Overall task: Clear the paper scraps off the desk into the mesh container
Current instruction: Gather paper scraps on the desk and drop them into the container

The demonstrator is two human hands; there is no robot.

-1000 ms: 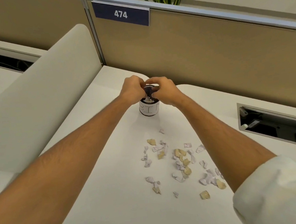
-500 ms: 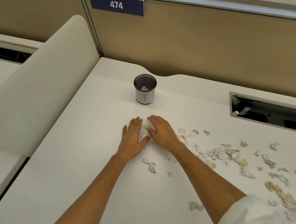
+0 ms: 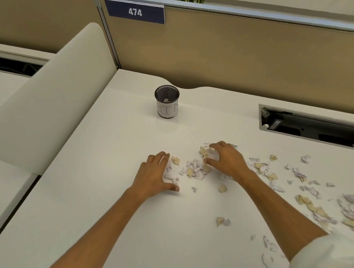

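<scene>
The mesh container [image 3: 167,101], a small black cup with a white "BIN" label, stands upright at the back of the white desk [image 3: 93,199] with a scrap or two inside. Several white and tan paper scraps [image 3: 194,169] lie in a loose heap between my hands. My left hand [image 3: 155,175] rests palm down on the desk at the heap's left side, fingers curved over a few scraps. My right hand [image 3: 224,158] is cupped over the heap's right side, fingers spread. More scraps [image 3: 311,200] trail off to the right.
A curved cream divider [image 3: 47,112] rises along the left. A tan partition [image 3: 229,55] with a "474" sign closes the back. An open cable tray [image 3: 315,126] is recessed in the desk at the right. A few stray scraps [image 3: 221,221] lie near my right forearm.
My hands left the container's rim, came down to the desk and have now spread apart on either side of a heap of scraps. The view shifted right, showing more scraps.
</scene>
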